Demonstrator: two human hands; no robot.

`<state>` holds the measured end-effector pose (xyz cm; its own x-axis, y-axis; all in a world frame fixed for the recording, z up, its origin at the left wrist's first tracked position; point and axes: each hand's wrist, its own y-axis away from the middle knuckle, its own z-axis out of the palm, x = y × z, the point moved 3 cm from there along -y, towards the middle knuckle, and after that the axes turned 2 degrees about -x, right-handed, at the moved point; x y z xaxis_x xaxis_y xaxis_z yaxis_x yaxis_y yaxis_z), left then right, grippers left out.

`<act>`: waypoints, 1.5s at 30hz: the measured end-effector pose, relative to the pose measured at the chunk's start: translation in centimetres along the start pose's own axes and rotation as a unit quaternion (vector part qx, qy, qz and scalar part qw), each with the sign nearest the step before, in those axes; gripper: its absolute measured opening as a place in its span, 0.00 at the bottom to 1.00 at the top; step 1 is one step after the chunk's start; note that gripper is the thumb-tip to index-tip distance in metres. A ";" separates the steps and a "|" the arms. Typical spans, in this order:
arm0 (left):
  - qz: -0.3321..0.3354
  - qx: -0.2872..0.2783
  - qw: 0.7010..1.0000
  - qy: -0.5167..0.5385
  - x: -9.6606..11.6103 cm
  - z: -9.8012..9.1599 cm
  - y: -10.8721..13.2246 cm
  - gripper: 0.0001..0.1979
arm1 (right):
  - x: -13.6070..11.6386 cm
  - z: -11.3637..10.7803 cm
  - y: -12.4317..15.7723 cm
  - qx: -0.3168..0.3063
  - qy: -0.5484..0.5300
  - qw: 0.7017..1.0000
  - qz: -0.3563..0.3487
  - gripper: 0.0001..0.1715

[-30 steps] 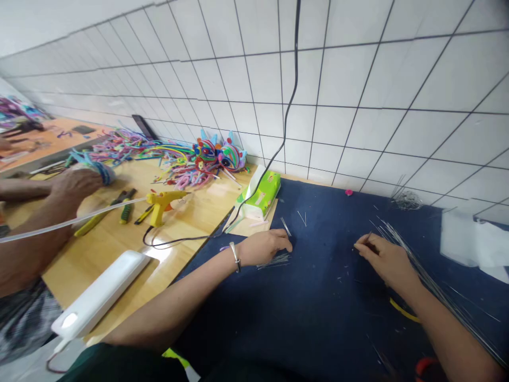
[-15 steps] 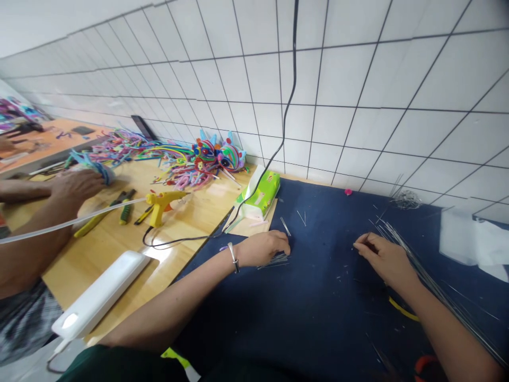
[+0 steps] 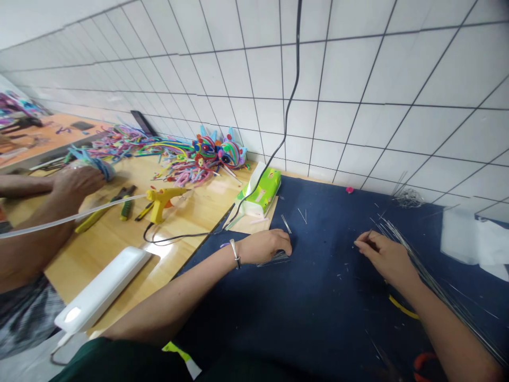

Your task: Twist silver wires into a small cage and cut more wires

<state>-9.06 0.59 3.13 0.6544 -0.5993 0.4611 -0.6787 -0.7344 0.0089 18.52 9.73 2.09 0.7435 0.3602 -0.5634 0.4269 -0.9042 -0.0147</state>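
Note:
My left hand (image 3: 267,247) rests on the dark blue mat (image 3: 310,297), fingers curled down over a small pile of short thin wires (image 3: 278,258); whether it grips any is hidden. A few short wire pieces (image 3: 286,224) lie just above it, and a V-shaped pair (image 3: 303,215) is a bit to the right. On the right, my right hand (image 3: 377,250) is closed in a pinch, thumb against fingertips, with what it holds too small to make out. A bundle of long wires (image 3: 413,254) runs beside my right hand and forearm.
A green tissue pack (image 3: 262,192) stands behind my left hand, with a black cable passing over it. On the wooden table are a yellow glue gun (image 3: 159,204), pliers, a white power bank-like box (image 3: 101,289) and colourful pipe-cleaner crafts (image 3: 230,154). Another person's hand (image 3: 77,180) works at left.
The view has shifted slightly. Both my hands stay in nearly the same places and poses.

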 end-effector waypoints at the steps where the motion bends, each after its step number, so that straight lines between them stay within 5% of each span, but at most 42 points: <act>1: 0.001 -0.001 1.000 0.001 0.0 0.0 0.0 0.19 | 0.1 0.0 0.0 0.000 -0.002 1.000 0.002 0.11; 18: 0.011 -0.004 1.000 0.023 1.3 -0.3 0.2 0.18 | 0.5 0.2 -0.2 0.004 -0.006 1.000 -0.012 0.12; 31: -0.035 0.055 0.997 0.034 0.9 -0.5 0.3 0.13 | 0.0 -0.4 -0.1 0.002 -0.004 1.000 -0.001 0.10; 35: -0.063 0.144 0.983 0.099 2.4 -2.1 -1.5 0.11 | -2.3 -1.3 0.9 -0.013 -0.026 0.999 -0.019 0.10; 38: -0.061 0.188 0.963 0.181 4.4 -3.1 -3.8 0.11 | -4.7 -1.0 2.2 -0.083 -0.047 0.994 -0.059 0.09; 41: -0.045 0.173 0.955 0.235 6.3 -2.9 -6.2 0.13 | -6.3 -0.2 3.2 -0.144 -0.060 0.983 -0.093 0.06; 45: -0.038 0.159 0.940 0.298 7.6 -1.4 -8.1 0.08 | -6.7 0.6 3.8 -0.152 -0.050 0.979 -0.124 0.05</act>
<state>0.92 2.43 7.82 0.3294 -0.3257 0.8863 -0.4413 -0.8829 -0.1604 14.87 3.75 5.29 0.5505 0.5218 -0.6516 0.7324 -0.6765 0.0771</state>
